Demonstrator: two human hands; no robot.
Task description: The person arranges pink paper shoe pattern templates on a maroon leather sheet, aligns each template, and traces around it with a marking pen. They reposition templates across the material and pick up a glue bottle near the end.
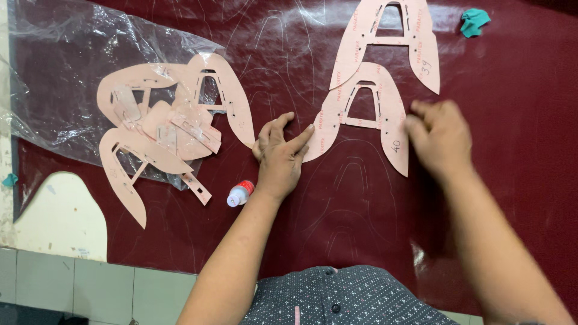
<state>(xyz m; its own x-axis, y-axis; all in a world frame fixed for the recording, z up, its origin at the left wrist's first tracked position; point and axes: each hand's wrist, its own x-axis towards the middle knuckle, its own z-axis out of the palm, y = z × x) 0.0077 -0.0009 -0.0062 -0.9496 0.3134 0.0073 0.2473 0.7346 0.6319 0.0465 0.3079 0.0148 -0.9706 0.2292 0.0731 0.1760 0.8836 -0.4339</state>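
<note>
Dotted dark shirt [337, 298] sits closest, forearms reaching out from it. Left hand [280, 153] lies flat and open, fingertips pressing the lower pink template [390, 129] at its left leg. Right hand [439, 137], blurred, loosely curled, touches the template's right leg; its grip cannot be told. Both rest on the maroon leather sheet [512, 90] covering the surface. Beside the left wrist lies a small red-capped bottle [239, 194]; farther left, a pile of templates [165, 126] on clear plastic [60, 72]. A second template [391, 39] lies above.

Maroon leather sheet [518, 120] covers table; pink templates [367, 111], plastic bag [66, 72], small bottle [239, 194] on it
</note>
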